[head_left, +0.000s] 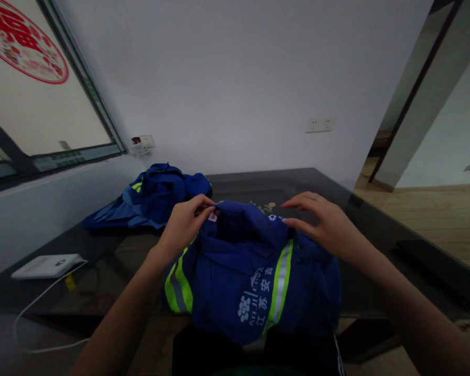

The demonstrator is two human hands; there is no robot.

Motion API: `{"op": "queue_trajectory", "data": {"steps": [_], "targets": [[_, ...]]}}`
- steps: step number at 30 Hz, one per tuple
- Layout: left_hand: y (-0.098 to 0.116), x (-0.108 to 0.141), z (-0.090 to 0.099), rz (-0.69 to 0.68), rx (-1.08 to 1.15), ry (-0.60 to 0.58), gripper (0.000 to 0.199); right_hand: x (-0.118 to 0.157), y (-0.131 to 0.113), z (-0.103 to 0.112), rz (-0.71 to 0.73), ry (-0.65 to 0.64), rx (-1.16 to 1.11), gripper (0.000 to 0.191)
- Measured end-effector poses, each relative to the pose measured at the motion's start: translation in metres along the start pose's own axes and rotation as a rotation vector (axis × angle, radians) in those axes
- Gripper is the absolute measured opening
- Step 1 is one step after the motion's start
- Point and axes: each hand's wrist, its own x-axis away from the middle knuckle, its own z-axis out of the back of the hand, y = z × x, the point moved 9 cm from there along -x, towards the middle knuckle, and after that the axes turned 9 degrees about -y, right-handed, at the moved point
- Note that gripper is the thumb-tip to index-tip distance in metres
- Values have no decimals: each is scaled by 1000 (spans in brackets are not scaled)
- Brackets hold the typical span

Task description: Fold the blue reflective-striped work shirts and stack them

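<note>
A blue work jacket [235, 261] with yellow-and-silver reflective strips and white printed lettering lies in front of me, hanging over the table's near edge. My left hand [188, 219] pinches its upper left edge between thumb and fingers, beside a small white label. Above the jacket's upper right part, my right hand [319, 222] is open, thumb and fingers apart. Its thumb tip is close to the cloth near some white marks; whether it touches I cannot tell. Part of the jacket is bunched, so its full shape is hidden.
More blue clothing with reflective strips [160, 193] is heaped at the back left of the dark table [297, 183]. A white flat device [47, 265] with a white cable [18, 324] sits at the left. Something dark and flat [434, 266] lies on the right. A wall stands behind.
</note>
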Motion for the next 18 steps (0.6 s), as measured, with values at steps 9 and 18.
{"op": "queue_trajectory", "data": {"steps": [9,18], "targets": [[-29,-10,-16,38,-42,-96,34,-74,0,-71,17,-276,-148,46],[-46,26,-46,265,-265,-145,28,-84,0,-37,28,-188,-184,25]]}}
